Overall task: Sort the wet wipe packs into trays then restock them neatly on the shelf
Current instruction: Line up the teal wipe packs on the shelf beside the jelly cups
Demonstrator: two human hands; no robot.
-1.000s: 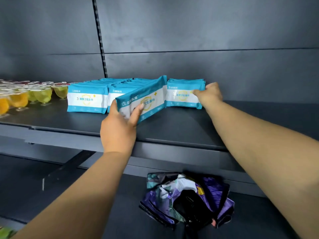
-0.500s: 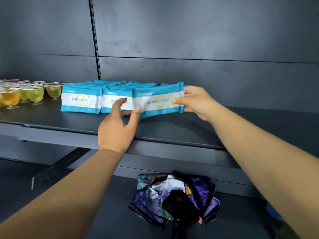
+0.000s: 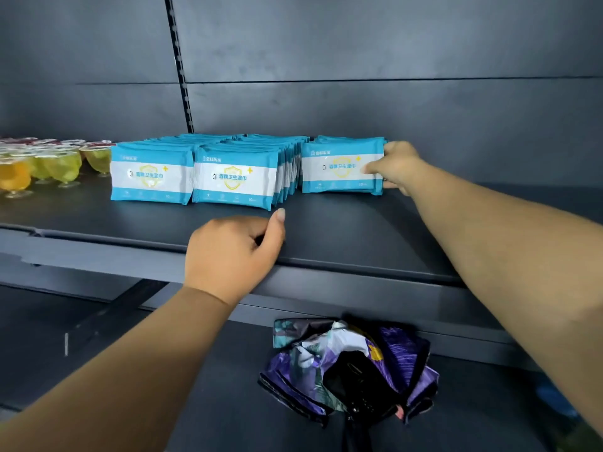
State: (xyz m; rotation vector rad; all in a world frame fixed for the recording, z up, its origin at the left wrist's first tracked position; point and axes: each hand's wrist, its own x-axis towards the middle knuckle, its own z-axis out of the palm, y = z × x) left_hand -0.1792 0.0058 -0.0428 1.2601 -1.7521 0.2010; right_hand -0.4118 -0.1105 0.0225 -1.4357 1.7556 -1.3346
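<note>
Two hands are at work, and only one has hold of anything. The right hand (image 3: 396, 166) closes its grip on the right end of the front pack (image 3: 341, 168) of the third row, thumb on the printed face and fingers behind, standing it upright on the shelf (image 3: 342, 236). A second ago this pack was tilted across the rows with both hands on it; now it sits square at the front of its own row, so the placement looks all but finished. The left hand (image 3: 233, 252) has come off the pack and hovers over the shelf's front edge, fingers loosely curled, thumb raised, holding nothing. Just left stand two fuller rows of wet wipe packs (image 3: 235, 177), faces forward, the middle row close beside the third. Farther left are jelly cups (image 3: 55, 164). On the lower shelf lies a crumpled purple bag (image 3: 346, 363). No tray is visible. What remains, I judge, is releasing and squaring the row.
</note>
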